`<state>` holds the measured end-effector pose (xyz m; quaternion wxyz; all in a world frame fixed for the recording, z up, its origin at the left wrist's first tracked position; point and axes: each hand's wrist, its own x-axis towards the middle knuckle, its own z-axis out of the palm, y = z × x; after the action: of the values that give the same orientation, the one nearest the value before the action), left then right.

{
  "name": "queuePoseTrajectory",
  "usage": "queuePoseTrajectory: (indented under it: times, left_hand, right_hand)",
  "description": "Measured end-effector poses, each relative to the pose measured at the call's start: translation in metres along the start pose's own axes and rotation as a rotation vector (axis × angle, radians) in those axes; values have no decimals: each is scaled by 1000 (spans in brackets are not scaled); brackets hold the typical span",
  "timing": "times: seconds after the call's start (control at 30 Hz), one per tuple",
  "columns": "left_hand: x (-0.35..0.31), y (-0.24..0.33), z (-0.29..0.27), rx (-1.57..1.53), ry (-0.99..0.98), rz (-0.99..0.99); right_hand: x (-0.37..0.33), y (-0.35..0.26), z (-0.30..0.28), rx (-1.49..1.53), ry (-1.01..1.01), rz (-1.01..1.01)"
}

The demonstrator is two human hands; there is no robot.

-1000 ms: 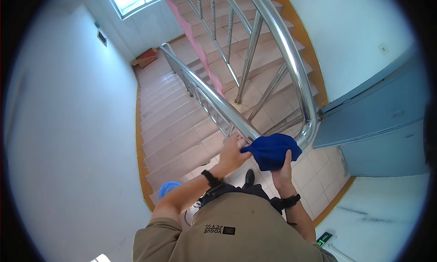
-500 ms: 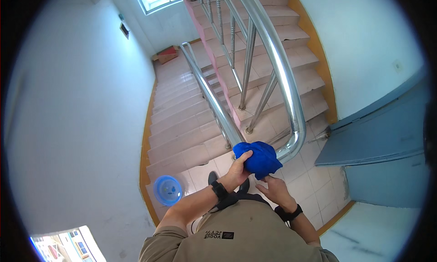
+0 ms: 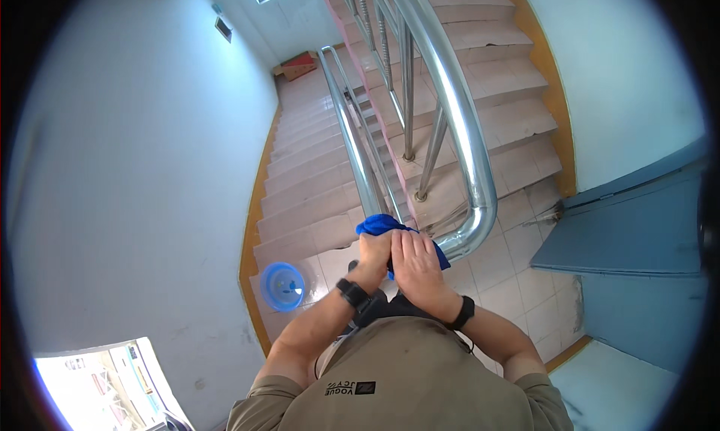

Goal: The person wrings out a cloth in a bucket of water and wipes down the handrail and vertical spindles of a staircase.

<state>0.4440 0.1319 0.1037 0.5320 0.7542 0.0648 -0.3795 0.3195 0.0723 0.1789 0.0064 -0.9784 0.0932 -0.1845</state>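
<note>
A blue cloth [image 3: 381, 222] is draped over the bend of a shiny metal handrail [image 3: 480, 199], where the rail turns at the top of the descending stairs. My left hand [image 3: 375, 252] is closed on the cloth from the left side. Right beside it, my right hand [image 3: 418, 264] lies over the cloth with its fingers curled round it and the rail. The two hands touch or nearly touch. Both palms and the part of the rail under the cloth are hidden.
A blue translucent basin [image 3: 283, 287] holding water stands on the tiled landing at left, near the wall. Stairs [image 3: 307, 180] go down ahead; another flight [image 3: 495, 94] climbs at right. A blue-grey door [image 3: 622, 228] is at right. A red box [image 3: 298, 66] lies on the lower landing.
My right hand has come up from below the cloth onto it, beside my left hand. The cloth, bunched loosely before, is now pressed round the rail. The view has shifted slightly.
</note>
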Motion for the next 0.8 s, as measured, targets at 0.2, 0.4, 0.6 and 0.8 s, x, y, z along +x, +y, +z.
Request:
queuePoseTrajectory:
  times: [0.2,0.4,0.6,0.8]
  left_hand:
    - [66,-3,-16,404,-174,94]
    - [88,36,-3,766,-283,274]
    - [39,43,-18,-151,-242,-187]
    - [-40,9,-4,-612,-444,-237]
  right_hand:
    - [19,-7,14,-15,-181,90]
    - [38,-5,38,85,-322,145]
    - [31,5,11,129,-347,14]
    - [-17,47,-36,284,-96,-83]
